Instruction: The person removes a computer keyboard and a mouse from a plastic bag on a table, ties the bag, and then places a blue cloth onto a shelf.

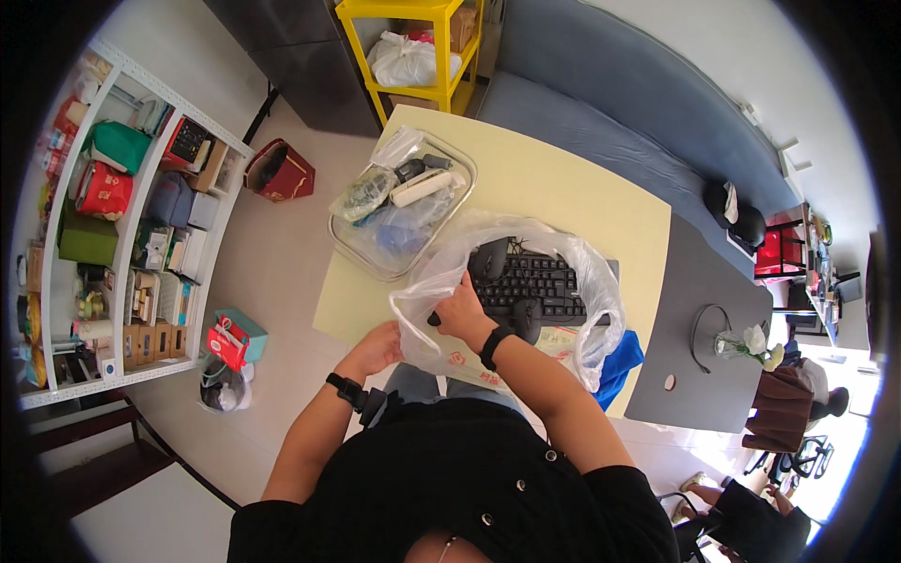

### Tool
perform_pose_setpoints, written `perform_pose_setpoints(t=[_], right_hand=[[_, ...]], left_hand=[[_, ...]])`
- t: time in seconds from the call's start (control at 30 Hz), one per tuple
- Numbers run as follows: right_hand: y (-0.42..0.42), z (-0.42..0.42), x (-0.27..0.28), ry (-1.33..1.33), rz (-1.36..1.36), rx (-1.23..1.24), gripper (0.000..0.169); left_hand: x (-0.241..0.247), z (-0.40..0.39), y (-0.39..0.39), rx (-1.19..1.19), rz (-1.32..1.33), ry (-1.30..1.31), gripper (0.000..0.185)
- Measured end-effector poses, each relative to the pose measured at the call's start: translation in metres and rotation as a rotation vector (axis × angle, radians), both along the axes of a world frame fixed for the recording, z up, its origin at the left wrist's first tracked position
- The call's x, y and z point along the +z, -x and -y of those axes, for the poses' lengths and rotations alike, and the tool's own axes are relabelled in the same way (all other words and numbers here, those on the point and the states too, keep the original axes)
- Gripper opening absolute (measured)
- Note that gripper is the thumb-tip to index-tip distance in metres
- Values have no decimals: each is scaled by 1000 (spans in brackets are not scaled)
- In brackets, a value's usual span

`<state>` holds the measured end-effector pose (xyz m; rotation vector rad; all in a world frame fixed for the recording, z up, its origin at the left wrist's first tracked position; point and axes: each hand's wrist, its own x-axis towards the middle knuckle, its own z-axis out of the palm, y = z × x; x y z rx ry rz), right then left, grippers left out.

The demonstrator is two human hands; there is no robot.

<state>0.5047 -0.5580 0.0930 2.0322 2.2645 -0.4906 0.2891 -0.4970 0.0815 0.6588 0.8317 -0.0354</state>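
Observation:
A clear plastic bag (pixel 598 295) lies spread on the pale yellow table (pixel 605 204), its mouth rolled wide around a black keyboard (pixel 545 281) and black computer mice (pixel 490 259). My left hand (pixel 382 346) is at the bag's near left edge, its fingertips against the plastic; its grip is unclear. My right hand (pixel 462 310) reaches inside the bag, with a small black object (pixel 433 319) in its fingers, beside the keyboard's left end. Black cables lie over the keys. A blue cloth or bag (pixel 621 369) sits partly under the bag's right side.
A wire-rimmed tray (pixel 373 271) with plastic-wrapped items stands at the table's left. A grey table (pixel 704 317) with flowers (pixel 757 341) adjoins on the right. White shelves (pixel 134 246) and a red paper bag (pixel 281 172) are left. Another person (pixel 757 521) sits at lower right.

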Motion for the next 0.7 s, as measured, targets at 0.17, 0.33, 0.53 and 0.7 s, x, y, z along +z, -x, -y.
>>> perform_pose_setpoints(t=[0.17,0.33,0.53,0.7], right_hand=[[-4,8,-14,119,24,-18,63],[-5,2,-16,-101,20,17,68],[-1,-25,-50,-446,-208,-188,54],[-4,-21,-78,-505,-337,-297,52]], left_hand=[[-7,32,-26,-54,62,299,34],[-45,29,-34,59,16,289,26],[-24,13,-32,0,-62,66,24],[-13,15,-30,-53,-104,72,19]])
